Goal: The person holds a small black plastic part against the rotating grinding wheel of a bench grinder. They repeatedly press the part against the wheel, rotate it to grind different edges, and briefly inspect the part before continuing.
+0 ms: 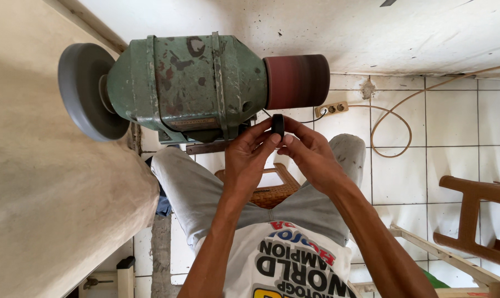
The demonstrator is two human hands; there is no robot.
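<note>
A small black piece (pixel 277 126) is pinched between the fingertips of my left hand (pixel 250 157) and my right hand (pixel 310 154), just below a worn green bench grinder (pixel 189 83). The grinder carries a reddish-brown sanding drum (pixel 297 81) on its right end and a grey wheel (pixel 84 91) on its left end. The piece sits a little under the drum, apart from it. I am seated on a woven stool (pixel 275 193), with grey-trousered knees on either side.
A power strip (pixel 331 108) lies on the white tiled floor with a tan cable (pixel 393 127) looping away. A brown wooden chair (pixel 476 221) stands at the right. A beige wall (pixel 40 165) fills the left side.
</note>
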